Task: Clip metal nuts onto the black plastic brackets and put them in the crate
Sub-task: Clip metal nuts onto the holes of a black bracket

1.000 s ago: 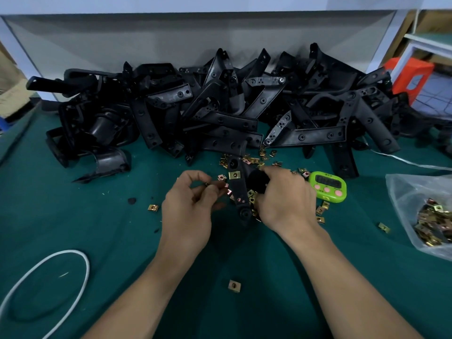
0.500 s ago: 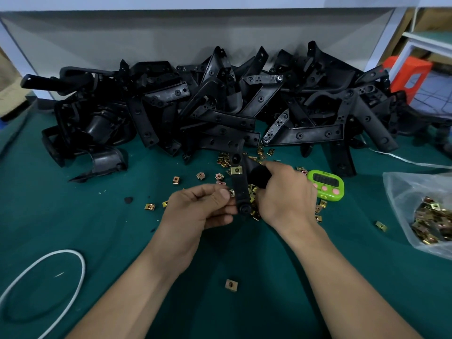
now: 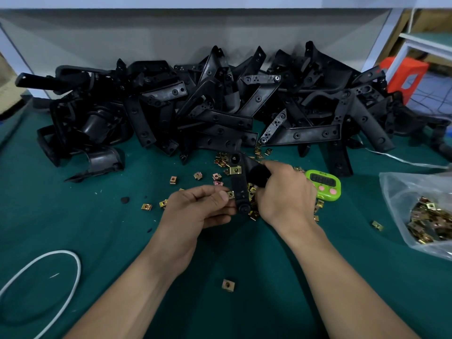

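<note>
My right hand (image 3: 285, 193) grips a black plastic bracket (image 3: 239, 184) held upright over the green mat. One brass metal nut (image 3: 235, 170) is clipped on the bracket's upper part. My left hand (image 3: 198, 211) pinches a second metal nut (image 3: 230, 194) against the bracket's left edge, lower down. Loose metal nuts (image 3: 195, 176) lie scattered on the mat around both hands. No crate is in view.
A big heap of black brackets (image 3: 220, 111) fills the back of the table. A green timer (image 3: 324, 183) sits right of my right hand. A clear bag of nuts (image 3: 425, 216) lies at the right edge, a white cord loop (image 3: 58, 272) at front left, one stray nut (image 3: 228, 285) between my forearms.
My left hand has come in from the left with a nut and now holds it against the bracket's lower left edge. The right hand keeps its hold on the bracket.
</note>
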`<control>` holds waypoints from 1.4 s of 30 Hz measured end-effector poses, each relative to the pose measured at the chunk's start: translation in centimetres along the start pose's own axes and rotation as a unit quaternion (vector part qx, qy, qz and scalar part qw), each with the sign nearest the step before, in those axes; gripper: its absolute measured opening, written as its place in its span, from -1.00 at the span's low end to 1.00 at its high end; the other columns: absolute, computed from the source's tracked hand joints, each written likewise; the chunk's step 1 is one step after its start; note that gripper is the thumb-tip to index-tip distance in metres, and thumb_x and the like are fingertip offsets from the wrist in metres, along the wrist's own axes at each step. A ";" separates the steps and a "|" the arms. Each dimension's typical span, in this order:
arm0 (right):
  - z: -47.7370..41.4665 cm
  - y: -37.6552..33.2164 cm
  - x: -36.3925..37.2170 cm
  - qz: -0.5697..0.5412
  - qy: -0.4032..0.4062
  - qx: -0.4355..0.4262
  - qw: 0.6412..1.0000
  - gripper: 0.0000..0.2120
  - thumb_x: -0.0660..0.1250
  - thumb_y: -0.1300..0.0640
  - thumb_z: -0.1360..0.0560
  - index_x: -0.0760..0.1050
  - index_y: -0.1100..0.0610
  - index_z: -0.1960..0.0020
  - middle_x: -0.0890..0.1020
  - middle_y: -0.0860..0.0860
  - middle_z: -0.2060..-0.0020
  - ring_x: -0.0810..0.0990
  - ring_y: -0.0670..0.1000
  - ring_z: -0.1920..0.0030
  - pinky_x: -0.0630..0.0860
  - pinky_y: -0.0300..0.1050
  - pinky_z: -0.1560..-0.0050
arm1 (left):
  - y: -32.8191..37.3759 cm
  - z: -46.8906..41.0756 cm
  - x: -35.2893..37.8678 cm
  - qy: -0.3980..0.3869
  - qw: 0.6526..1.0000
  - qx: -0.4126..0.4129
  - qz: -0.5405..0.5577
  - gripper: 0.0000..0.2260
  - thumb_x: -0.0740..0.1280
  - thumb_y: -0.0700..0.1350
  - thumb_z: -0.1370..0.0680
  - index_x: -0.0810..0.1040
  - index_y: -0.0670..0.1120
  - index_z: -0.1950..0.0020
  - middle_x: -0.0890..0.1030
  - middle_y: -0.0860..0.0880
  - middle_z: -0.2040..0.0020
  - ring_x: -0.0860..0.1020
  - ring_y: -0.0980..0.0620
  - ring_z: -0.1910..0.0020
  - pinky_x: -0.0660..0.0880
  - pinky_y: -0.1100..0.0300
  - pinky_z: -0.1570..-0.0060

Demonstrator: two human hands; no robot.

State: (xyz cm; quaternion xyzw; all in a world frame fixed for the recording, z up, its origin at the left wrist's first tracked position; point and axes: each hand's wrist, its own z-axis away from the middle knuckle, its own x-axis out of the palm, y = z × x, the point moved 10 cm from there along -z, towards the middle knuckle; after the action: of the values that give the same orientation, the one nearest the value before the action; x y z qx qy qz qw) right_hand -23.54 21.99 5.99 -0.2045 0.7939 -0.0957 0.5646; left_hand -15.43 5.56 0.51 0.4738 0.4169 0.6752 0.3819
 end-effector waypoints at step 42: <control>0.6 -1.3 0.7 0.078 -0.025 -0.025 0.996 -0.78 0.34 0.31 -0.36 0.52 0.00 0.14 0.33 -0.11 0.47 0.37 0.12 0.35 0.12 -0.07 0.36 | 1.1 0.6 -0.9 0.015 0.991 0.033 -0.126 -0.84 0.49 -0.35 -0.46 0.73 -0.15 0.30 0.69 -0.25 0.29 0.66 -0.07 0.38 0.62 0.21 0.35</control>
State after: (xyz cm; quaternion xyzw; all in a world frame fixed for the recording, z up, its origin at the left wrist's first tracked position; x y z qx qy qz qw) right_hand -22.92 20.51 5.70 -0.1579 0.7951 -0.0264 0.5850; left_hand -14.76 4.45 1.32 0.4199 0.5010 0.6147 0.4414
